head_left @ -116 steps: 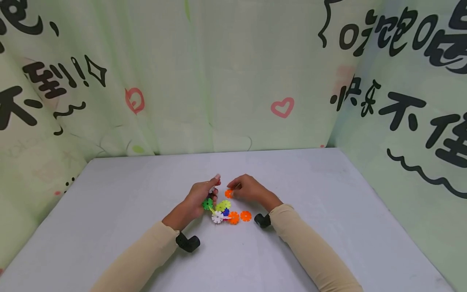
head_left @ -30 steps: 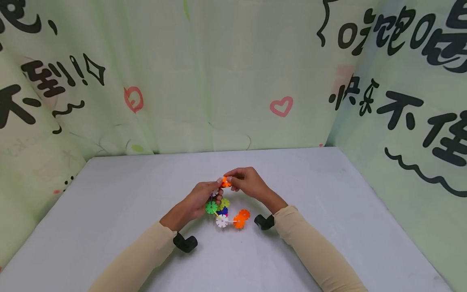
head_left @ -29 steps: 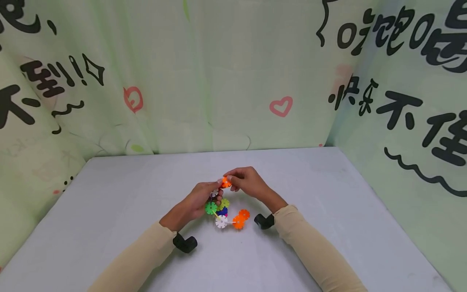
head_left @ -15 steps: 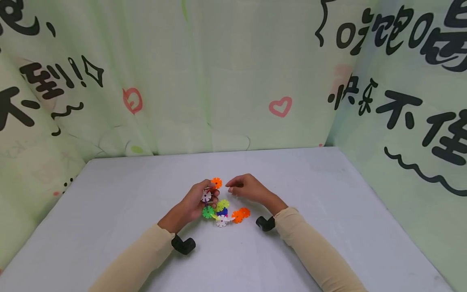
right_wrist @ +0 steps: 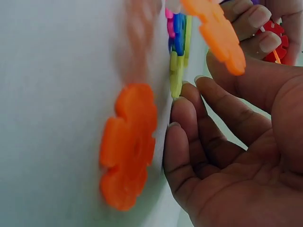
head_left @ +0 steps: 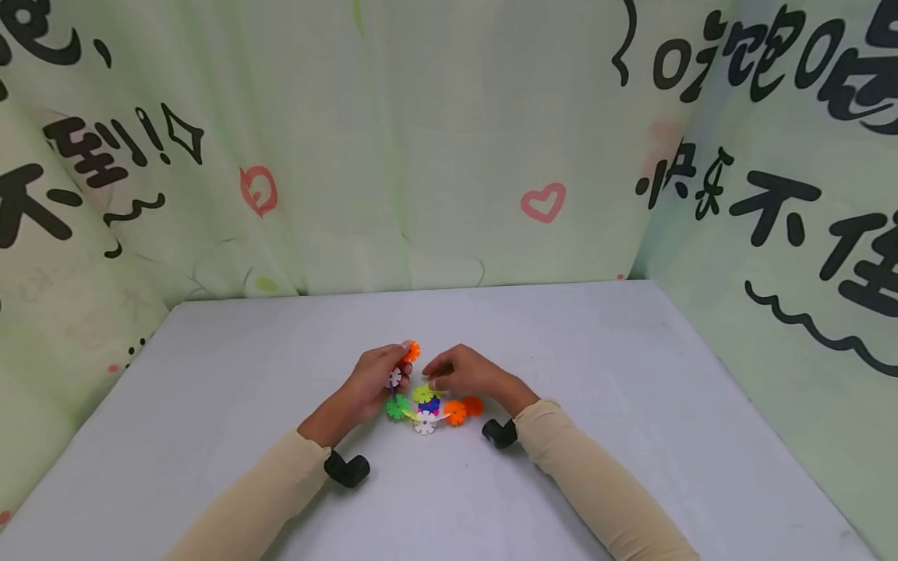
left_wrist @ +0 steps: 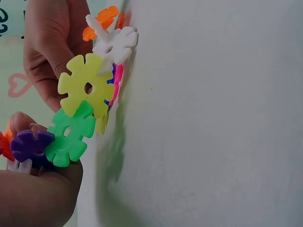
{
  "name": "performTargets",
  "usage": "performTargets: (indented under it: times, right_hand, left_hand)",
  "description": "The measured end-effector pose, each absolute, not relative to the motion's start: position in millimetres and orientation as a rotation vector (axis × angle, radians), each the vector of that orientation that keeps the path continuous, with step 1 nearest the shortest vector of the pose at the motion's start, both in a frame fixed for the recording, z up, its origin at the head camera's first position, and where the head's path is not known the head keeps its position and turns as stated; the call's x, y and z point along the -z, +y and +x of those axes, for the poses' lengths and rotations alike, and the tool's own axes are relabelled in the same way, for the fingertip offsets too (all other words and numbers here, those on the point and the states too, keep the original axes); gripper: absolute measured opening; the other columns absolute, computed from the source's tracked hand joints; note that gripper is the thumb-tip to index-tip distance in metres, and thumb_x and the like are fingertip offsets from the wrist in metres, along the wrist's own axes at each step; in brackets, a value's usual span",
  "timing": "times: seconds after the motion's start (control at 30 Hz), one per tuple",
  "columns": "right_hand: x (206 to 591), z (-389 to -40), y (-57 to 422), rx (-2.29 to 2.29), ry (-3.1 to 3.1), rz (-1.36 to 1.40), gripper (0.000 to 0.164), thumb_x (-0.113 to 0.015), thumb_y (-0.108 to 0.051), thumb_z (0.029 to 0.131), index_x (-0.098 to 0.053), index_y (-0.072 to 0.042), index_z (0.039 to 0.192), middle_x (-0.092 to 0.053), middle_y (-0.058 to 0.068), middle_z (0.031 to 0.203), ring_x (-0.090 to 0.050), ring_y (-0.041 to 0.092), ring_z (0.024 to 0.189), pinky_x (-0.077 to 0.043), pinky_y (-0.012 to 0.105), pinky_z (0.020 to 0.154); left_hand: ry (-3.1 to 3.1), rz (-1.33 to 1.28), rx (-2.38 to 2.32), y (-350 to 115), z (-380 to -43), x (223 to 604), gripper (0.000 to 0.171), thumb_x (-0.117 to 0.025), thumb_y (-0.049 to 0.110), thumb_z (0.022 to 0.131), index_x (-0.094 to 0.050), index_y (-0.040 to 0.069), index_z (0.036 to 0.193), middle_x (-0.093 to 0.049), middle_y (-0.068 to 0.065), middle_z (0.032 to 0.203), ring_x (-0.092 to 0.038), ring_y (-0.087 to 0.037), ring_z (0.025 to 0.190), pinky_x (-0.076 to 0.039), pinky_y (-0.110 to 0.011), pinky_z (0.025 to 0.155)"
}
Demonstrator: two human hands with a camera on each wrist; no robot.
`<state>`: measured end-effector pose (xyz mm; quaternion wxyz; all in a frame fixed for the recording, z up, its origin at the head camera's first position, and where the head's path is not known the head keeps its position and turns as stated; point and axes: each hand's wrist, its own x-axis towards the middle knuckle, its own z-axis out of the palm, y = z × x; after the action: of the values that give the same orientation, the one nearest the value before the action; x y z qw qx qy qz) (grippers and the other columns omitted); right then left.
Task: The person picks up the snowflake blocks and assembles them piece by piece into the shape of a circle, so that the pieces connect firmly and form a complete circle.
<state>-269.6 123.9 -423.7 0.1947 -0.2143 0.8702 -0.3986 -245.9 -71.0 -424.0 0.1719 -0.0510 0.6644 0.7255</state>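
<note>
My left hand (head_left: 368, 382) grips one end of a chain of notched plastic snowflake discs, with an orange disc (head_left: 411, 352) sticking up past the thumb. In the left wrist view a purple disc (left_wrist: 32, 145) lies against the fingers, joined to a green disc (left_wrist: 70, 137) and then a yellow disc (left_wrist: 85, 78). A white disc (head_left: 424, 422) and an orange disc (head_left: 455, 413) follow along the chain. My right hand (head_left: 466, 372) is beside the yellow-green disc (head_left: 423, 394), fingers loosely bent; the right wrist view shows fingertips at that disc's edge, nothing visibly pinched.
Another orange disc (right_wrist: 129, 146) lies on the white tabletop (head_left: 449, 499), apart from the chain's orange one in the right wrist view. A blue disc (head_left: 429, 405) sits amid the cluster. Printed curtains (head_left: 421, 156) stand behind the table.
My right hand has let go of the orange disc near the left thumb and moved down to the yellow-green disc. The left hand has shifted slightly left with its end of the chain.
</note>
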Motion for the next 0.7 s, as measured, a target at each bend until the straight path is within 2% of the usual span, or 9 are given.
performTargets:
  times: [0.3, 0.57, 0.7]
  right_hand:
    - [424.2, -267.9, 115.1, 0.980, 2.512, -0.682, 0.026, -0.078, -0.015, 0.083, -0.072, -0.007, 0.108, -0.066, -0.003, 0.096, -0.056, 0.016, 0.084, -0.049, 0.028, 0.077]
    - [423.9, -266.7, 117.4, 0.993, 2.540, -0.667, 0.015, -0.074, -0.011, 0.086, -0.071, -0.011, 0.100, -0.062, -0.003, 0.089, -0.056, 0.017, 0.083, -0.049, 0.029, 0.076]
    - [424.1, -267.3, 122.5, 1.040, 2.555, -0.667, 0.012, -0.068, -0.005, 0.089, -0.070, -0.011, 0.099, -0.063, 0.000, 0.090, -0.056, 0.017, 0.083, -0.049, 0.030, 0.077]
  left_hand:
    - [1.900, -0.161, -2.056, -75.3, -248.2, 425.3, 0.035, -0.050, 0.034, 0.102, -0.057, 0.000, 0.111, -0.053, -0.004, 0.079, -0.047, -0.015, 0.063, -0.043, -0.023, 0.061]
    - [1.892, -0.197, -2.050, -76.7, -248.3, 427.5, 0.038, -0.049, 0.030, 0.103, -0.057, -0.004, 0.118, -0.059, -0.006, 0.086, -0.047, -0.013, 0.062, -0.043, -0.023, 0.060]
    - [1.889, -0.198, -2.057, -76.6, -246.5, 427.8, 0.035, -0.048, 0.026, 0.103, -0.055, -0.001, 0.124, -0.061, -0.009, 0.092, -0.047, -0.014, 0.061, -0.044, -0.023, 0.059]
